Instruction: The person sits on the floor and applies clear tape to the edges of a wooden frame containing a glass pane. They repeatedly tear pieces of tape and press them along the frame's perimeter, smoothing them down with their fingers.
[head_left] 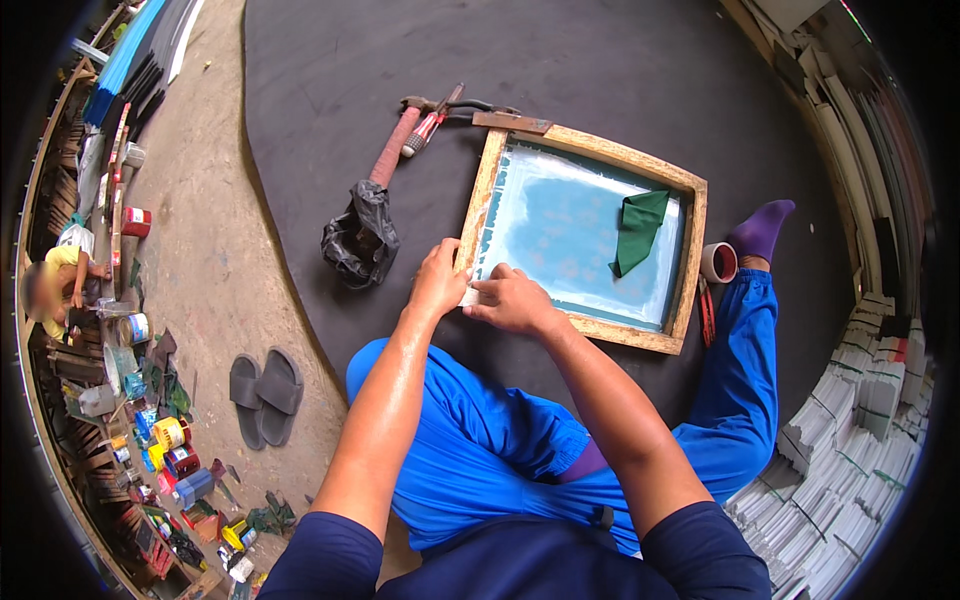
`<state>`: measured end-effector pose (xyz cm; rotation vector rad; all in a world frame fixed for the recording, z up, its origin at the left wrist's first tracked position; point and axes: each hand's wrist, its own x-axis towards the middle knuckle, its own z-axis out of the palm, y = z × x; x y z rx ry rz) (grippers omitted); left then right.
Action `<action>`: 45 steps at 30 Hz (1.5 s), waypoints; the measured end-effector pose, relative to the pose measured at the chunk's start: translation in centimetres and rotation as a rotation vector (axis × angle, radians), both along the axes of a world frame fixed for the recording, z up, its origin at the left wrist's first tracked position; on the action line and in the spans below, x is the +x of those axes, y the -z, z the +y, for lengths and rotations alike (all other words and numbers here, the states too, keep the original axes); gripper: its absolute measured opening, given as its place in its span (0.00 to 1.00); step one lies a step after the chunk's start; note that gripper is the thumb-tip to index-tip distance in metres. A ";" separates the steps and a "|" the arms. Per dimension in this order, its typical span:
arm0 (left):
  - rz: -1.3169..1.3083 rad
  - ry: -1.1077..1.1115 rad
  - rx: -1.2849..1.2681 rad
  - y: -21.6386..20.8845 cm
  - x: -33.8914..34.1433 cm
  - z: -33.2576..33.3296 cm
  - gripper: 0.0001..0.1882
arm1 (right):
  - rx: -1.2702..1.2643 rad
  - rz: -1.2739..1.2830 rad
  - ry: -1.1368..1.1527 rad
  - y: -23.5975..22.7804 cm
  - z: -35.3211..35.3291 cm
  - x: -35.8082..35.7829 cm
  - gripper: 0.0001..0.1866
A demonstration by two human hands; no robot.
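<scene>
A wooden-framed printing screen [585, 330] with pale blue-white mesh lies on the dark mat, its near-left corner under my hands. My left hand [438, 282] is closed over the left bar near that corner. My right hand [515, 300] bends in from the other side, fingers pressed together on a small whitish piece [470, 297] at the corner; its kind is partly hidden. Folded green cloth [640, 228] rests on the mesh at the right. A flat brown metal piece [512, 123] lies across the far-left corner.
Left of the screen lie a red-handled hammer [392, 150], a screwdriver [430, 125] and a crumpled black bag [362, 240]. A cup [718, 262] stands by my foot. Grey slippers [265, 395], paint cans [170, 433] and another person [70, 270] are leftward; paper stacks [830, 470] rightward.
</scene>
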<state>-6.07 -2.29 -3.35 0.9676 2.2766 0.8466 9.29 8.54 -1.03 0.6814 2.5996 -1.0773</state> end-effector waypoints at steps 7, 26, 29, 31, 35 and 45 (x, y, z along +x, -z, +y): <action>0.007 0.006 0.027 0.9 -0.4 -0.3 0.24 | -0.012 -0.032 -0.033 -0.3 -0.1 -0.3 0.37; 0.000 0.020 -0.040 -0.2 -0.2 0.1 0.27 | -0.003 0.097 0.254 1.7 -2.9 -0.7 0.33; 0.072 0.029 -0.015 -0.1 0.1 -0.1 0.30 | 0.102 0.050 0.134 -0.1 -2.8 0.4 0.33; 0.060 0.036 -0.004 0.4 0.0 -0.3 0.32 | 0.117 0.004 0.183 -0.2 -1.8 2.1 0.34; 0.059 0.024 -0.059 0.1 0.5 -0.1 0.31 | 0.122 -0.070 0.268 0.4 1.3 7.3 0.33; 0.573 0.174 0.029 -3.8 3.4 0.4 0.35 | 0.324 -0.189 0.411 0.2 8.1 20.9 0.34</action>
